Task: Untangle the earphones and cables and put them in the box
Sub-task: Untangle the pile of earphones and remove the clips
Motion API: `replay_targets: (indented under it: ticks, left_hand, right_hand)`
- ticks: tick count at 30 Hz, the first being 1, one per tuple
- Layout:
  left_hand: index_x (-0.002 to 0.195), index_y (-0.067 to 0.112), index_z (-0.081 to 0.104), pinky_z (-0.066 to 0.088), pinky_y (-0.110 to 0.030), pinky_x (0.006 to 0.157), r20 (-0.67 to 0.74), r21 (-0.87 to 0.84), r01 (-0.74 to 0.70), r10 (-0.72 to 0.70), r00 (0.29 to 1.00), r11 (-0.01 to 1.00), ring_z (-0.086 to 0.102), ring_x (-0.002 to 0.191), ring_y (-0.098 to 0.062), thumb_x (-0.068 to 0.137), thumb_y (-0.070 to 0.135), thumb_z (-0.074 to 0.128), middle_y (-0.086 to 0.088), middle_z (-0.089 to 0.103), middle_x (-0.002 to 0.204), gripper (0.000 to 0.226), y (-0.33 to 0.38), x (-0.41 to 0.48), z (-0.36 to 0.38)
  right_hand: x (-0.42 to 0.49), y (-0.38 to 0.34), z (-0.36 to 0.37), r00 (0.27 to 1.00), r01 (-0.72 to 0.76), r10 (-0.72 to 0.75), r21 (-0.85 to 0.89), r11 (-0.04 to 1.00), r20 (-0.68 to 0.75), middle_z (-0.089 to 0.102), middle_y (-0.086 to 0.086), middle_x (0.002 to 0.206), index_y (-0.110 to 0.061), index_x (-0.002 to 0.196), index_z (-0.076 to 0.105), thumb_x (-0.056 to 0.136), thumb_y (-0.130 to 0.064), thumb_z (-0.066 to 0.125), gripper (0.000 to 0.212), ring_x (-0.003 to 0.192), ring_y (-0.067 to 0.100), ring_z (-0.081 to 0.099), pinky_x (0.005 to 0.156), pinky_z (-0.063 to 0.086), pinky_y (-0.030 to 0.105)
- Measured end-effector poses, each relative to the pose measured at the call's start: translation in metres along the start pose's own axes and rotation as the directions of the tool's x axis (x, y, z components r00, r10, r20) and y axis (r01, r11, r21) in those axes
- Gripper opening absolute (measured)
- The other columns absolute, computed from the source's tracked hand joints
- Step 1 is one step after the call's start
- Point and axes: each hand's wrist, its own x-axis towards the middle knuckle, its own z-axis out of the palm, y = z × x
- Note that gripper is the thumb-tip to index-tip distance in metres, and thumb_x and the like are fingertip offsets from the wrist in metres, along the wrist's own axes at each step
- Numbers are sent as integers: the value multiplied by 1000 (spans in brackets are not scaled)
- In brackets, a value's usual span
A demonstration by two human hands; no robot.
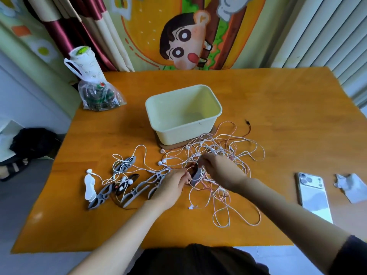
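Fingers of left hand (174, 184) and right hand (220, 171) pinch a grey plastic winder (197, 176), freeing tangled white earphone cords (230, 147); cream plastic box (178, 133) waits close.

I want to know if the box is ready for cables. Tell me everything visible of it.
The box is a pale yellow, plastic-looking rectangular tub with rounded corners and a lipped rim. It stands upright, open, with nothing visible inside, on a brown board. Loose white cables lie by its near right corner.
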Motion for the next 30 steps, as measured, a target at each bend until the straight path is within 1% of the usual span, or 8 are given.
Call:
replay_targets:
  ticks: [5, 11, 13, 17, 20, 25, 27, 30]
  left_hand:
    - [78, 23, 55, 45, -35, 77, 5, -189, 101, -102, 995, 977, 60, 80, -27, 103, 17, 35, 2, 62, 77, 33, 16, 30, -13]
    - [81, 13, 58, 49, -25, 64, -118, -370, 30, -79, 990, 928, 48, 48, -2, 103, 16, 35, -3, 49, 59, 32, 51, 52, -50]
    - [85, 17, 60, 43, -35, 56, -207, -382, -53, -30, 978, 922, 38, 47, -9, 103, 22, 36, 1, 36, 57, 31, 75, 59, -71]
    - [85, 27, 63, 23, -22, 47, -372, -257, -293, 186, 910, 921, 29, 45, -4, 102, 22, 39, 11, 34, 50, 30, 131, 63, -111]
    - [89, 22, 64, 22, -14, 46, -373, -158, -336, 259, 891, 928, 38, 45, -1, 102, 22, 40, 17, 42, 44, 27, 156, 64, -128]
    - [97, 23, 70, 24, -24, 45, -196, 112, -195, 214, 957, 974, 43, 48, -10, 101, 26, 43, 0, 47, 53, 28, 160, 72, -134]
    - [102, 24, 71, 27, -23, 47, -96, 231, -136, 162, 982, 963, 51, 60, -17, 101, 27, 43, -7, 55, 69, 28, 158, 74, -130]
    - [104, 23, 71, 32, -28, 57, -13, 293, -124, 134, 991, 948, 52, 71, -18, 100, 32, 45, 2, 57, 80, 28, 155, 74, -121]
  right_hand:
    - [20, -30, -82, 924, 84, -57, 55, 995, -379, 52, -9, 61, -23, 84, 58, 99, -17, 42, 22, 56, 23, 50, 55, 38, 35]
    - [31, -37, -158, 718, 63, -24, 31, 998, -696, 54, -7, 68, -17, 92, 63, 99, -24, 42, 23, 71, 27, 57, 63, 46, 38]
    - [34, -23, -160, 735, -54, 15, -36, 998, -678, 63, 4, 77, -18, 95, 64, 99, -25, 41, 24, 75, 31, 60, 65, 50, 42]
    - [40, 14, -138, 895, -371, 300, -179, 911, -329, 69, 14, 93, -8, 100, 65, 97, -21, 43, 26, 82, 35, 63, 71, 54, 39]
    - [33, 18, -118, 902, -432, 413, -242, 869, -127, 59, 21, 118, -1, 125, 51, 95, -17, 51, 34, 106, 37, 57, 86, 47, 39]
    - [7, -27, -104, 896, 22, 6, 57, 998, -444, 37, 19, 140, 3, 141, 26, 82, 10, 53, 65, 129, 29, 38, 110, 32, 26]
    - [0, -45, -103, 853, 120, -27, 146, 982, -521, 40, 14, 139, -1, 141, 27, 81, 17, 43, 66, 127, 19, 40, 100, 27, 3]
    - [1, -57, -100, 901, 99, 53, 324, 941, -430, 47, 9, 135, -10, 140, 34, 90, 9, 33, 53, 121, 16, 48, 93, 36, 12]
